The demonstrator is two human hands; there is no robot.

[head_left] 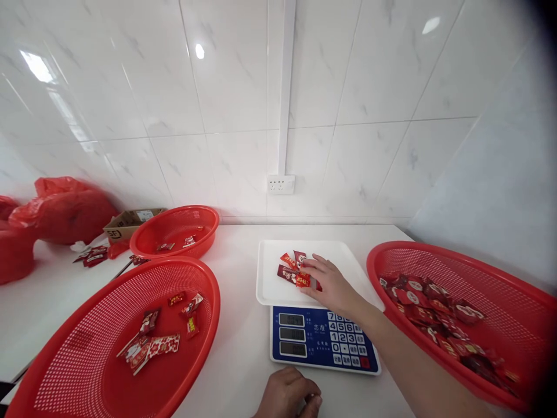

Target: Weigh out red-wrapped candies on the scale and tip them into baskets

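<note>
My right hand (327, 281) reaches over the white tray (270, 273) of a blue-faced electronic scale (319, 342). Its fingers lie over a small heap of red wrapped candies (290, 271) on the tray, touching them. My left hand (288, 396) rests on the white table at the near edge, just in front of the scale, with fingers curled into a loose fist; nothing shows inside it.
A red mesh basket (513, 302) with many red candies stands at the right. Another red basket (87, 371) with a few candies is at the near left, a third (174, 223) behind it. Red plastic bags (61, 209) and a cardboard box (126, 220) sit far left.
</note>
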